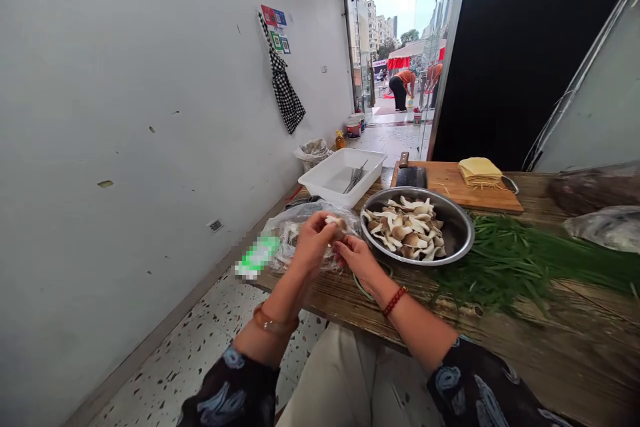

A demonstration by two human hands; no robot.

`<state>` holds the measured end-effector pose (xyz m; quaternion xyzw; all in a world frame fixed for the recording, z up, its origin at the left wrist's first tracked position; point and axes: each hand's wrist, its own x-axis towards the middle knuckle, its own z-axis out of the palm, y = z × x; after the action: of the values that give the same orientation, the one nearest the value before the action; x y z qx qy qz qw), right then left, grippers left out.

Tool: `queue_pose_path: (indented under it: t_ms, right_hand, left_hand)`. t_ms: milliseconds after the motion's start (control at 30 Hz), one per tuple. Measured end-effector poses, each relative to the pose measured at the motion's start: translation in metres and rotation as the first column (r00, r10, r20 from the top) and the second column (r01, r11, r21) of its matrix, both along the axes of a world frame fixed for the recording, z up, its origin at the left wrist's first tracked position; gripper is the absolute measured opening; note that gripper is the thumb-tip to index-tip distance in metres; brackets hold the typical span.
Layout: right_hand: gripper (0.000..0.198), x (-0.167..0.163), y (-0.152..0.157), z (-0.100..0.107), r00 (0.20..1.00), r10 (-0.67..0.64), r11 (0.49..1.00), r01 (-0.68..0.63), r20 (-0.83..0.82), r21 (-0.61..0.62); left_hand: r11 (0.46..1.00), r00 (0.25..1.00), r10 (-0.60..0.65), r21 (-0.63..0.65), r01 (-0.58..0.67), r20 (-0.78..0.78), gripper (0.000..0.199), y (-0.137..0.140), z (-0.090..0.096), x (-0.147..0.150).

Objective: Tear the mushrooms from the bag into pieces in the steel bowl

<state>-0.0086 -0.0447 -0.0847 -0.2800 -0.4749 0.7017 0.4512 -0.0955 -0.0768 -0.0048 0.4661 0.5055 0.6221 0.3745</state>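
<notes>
Both of my hands meet over a clear plastic bag [284,230] at the table's near left. A pale-stemmed, brownish mushroom [336,221] is pinched in my left hand [314,240]. Close beside it, my right hand [357,257] has its fingertips closed at the mushroom's lower side; the fingers partly hide what they grip. Just to the right stands a round steel basin [463,240] heaped with torn mushroom pieces [407,227]. More pale mushroom shows dimly through the bag under my hands.
Behind the bag, a white plastic tub [320,180] holds thin metal skewers [356,177]. A cleaver [411,177] and stacked yellow sheets [480,171] lie on a cutting board [445,188]. Green leafy stalks [520,253] spread across the right. Outside the glass door, a person [401,88] bends over.
</notes>
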Motion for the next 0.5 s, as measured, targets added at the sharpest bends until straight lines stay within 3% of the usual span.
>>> queue_pose_path:
  t_ms: [133,233,333,500]
  right_hand:
    - [0.035,0.001,-0.002,-0.001,1.0,0.019,0.999,-0.018,-0.01,0.029]
    - [0.034,0.003,-0.003,0.0,1.0,0.018,0.999,-0.018,-0.001,0.036]
    - [0.032,0.002,-0.003,0.0,1.0,0.015,1.0,-0.016,0.009,0.019]
    - [0.032,0.002,-0.002,-0.004,0.999,0.034,0.998,-0.033,0.026,-0.049]
  left_hand:
    - [0.984,0.983,-0.176,0.016,0.177,-0.048,0.022,0.029,0.013,0.043]
    - [0.968,0.968,-0.253,-0.001,0.253,0.0,0.033,0.037,0.015,0.056]
    - [0.976,0.976,-0.215,-0.033,0.214,-0.02,0.028,0.028,0.011,0.039]
    - [0.991,0.976,-0.095,-0.111,0.074,-0.194,0.024,0.001,-0.009,-0.034]
